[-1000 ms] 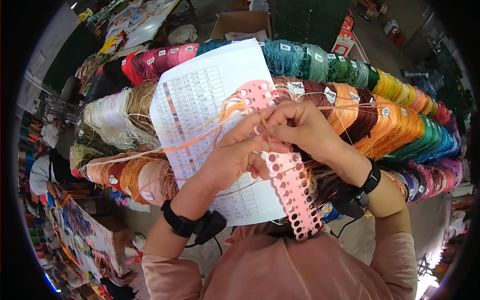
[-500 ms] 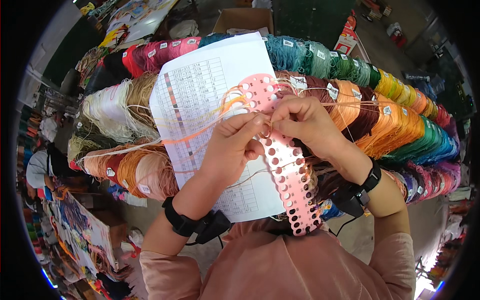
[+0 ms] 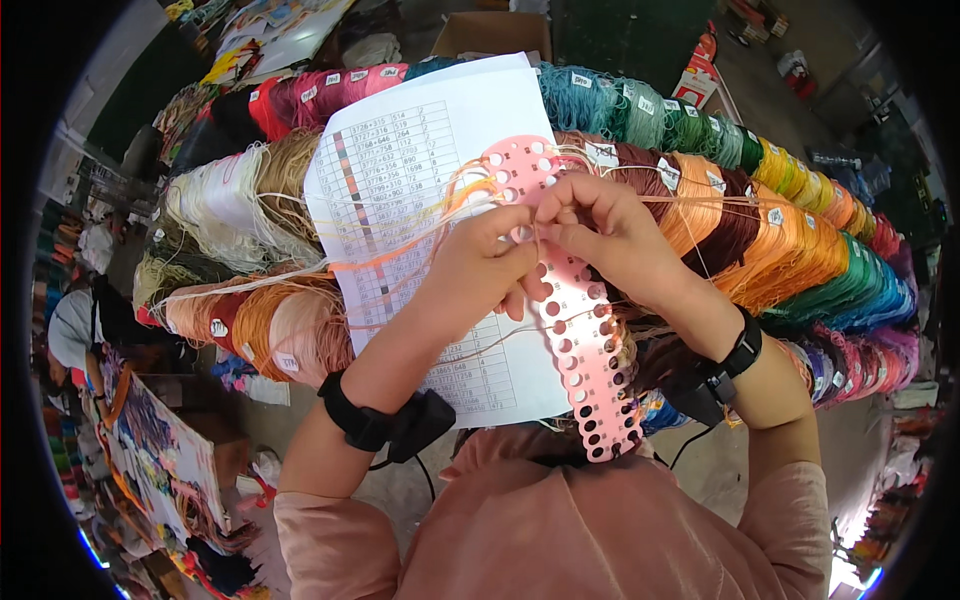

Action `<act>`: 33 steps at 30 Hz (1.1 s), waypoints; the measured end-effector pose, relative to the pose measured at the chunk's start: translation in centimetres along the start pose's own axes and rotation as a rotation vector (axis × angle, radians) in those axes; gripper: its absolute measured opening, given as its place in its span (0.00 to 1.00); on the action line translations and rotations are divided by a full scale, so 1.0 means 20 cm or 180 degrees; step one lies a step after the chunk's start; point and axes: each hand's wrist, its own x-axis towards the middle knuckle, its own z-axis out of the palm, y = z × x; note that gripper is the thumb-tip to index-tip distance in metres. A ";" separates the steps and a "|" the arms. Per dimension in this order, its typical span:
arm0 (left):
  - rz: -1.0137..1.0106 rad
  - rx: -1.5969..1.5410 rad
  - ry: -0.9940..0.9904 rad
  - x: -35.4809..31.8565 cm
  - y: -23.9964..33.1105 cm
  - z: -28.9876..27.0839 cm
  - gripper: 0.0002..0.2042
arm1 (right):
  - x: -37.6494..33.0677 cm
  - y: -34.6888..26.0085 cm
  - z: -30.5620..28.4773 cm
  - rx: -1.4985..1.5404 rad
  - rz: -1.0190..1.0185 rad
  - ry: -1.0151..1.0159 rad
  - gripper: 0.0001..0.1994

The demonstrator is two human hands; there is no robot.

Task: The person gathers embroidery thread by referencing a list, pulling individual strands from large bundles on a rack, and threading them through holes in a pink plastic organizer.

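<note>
My left hand (image 3: 492, 262) is closed, thumb and fingertips pinching a thin strand of embroidery thread over the pink punched card (image 3: 583, 350). Beside it my right hand (image 3: 605, 238) is also closed, its fingertips on the same strand, partly hiding it. The long card has round holes down both edges and lies aslant under my hands. Orange, yellow and pale threads (image 3: 400, 250) run leftward from its upper holes. A white printed sheet (image 3: 480, 88) with a table and colour swatches lies beneath the card.
Rows of labelled thread hanks surround the sheet: peach (image 3: 312, 335) and white (image 3: 215, 205) at left, orange (image 3: 770, 260) at right, teal (image 3: 578, 105) behind. A cardboard box (image 3: 492, 36) stands beyond. At far left, a person (image 3: 72, 330) is beside a thread-covered table (image 3: 165, 450).
The small thread loop between my fingertips is no longer visible. My right fingers have curled inward, my left hand has turned slightly, and the sheet and card sit a little higher in view.
</note>
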 end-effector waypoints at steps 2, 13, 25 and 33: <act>0.0290 0.1123 0.0298 0.00 0.00 -0.02 0.08 | -0.01 0.00 0.02 -0.0347 -0.0060 0.0130 0.11; 0.0975 -0.2758 0.1023 -1.27 -0.06 -1.35 0.14 | -0.01 -0.02 0.14 -0.3088 -0.0792 0.0582 0.22; 0.1887 0.2657 0.1626 -0.77 -0.22 -0.25 0.08 | 0.01 -0.05 0.12 -0.3401 -0.0513 0.0404 0.24; 0.1489 0.3603 0.0747 -0.44 -0.25 -0.05 0.05 | 0.04 -0.03 0.14 -0.3471 -0.0858 0.0172 0.23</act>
